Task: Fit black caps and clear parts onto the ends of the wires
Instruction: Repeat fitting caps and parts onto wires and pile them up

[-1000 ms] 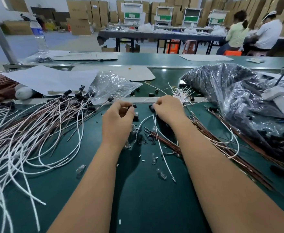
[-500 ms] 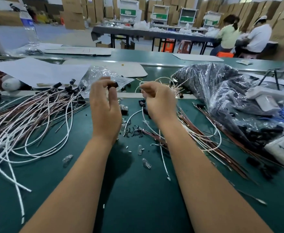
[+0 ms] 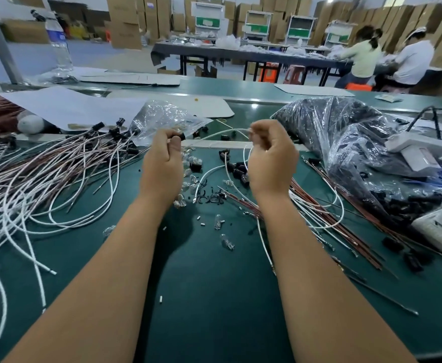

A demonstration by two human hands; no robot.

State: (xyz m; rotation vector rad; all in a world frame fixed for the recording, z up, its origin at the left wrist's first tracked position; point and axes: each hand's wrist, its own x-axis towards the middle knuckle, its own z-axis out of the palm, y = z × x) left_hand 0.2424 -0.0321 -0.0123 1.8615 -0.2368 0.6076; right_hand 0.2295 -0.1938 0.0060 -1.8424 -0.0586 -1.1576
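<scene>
While both hands are raised above the bench (image 3: 214, 297), the fingers (image 3: 171, 138) of the left hand (image 3: 162, 163) pinch a black cap (image 3: 178, 138) at their tips, its open end turned toward the right hand (image 3: 271, 158), probably so a wire end can go straight in. The right hand's fingers (image 3: 260, 138) are curled round a white wire (image 3: 222, 132), whose free end arcs across the gap toward the cap and stops just short of it; gripping close to the end would keep that floppy tip steerable. Directly below the fingers lie loose black caps (image 3: 237, 170) and clear parts (image 3: 218, 221), within easy reach for the next fitting. Further left of the fingers spreads a pile of wires (image 3: 44, 179), several already capped, apparently the finished side. Right of the fingers, bare wires (image 3: 327, 221) wait beside a plastic bag (image 3: 345, 142) of black pieces, presumably the supply.
</scene>
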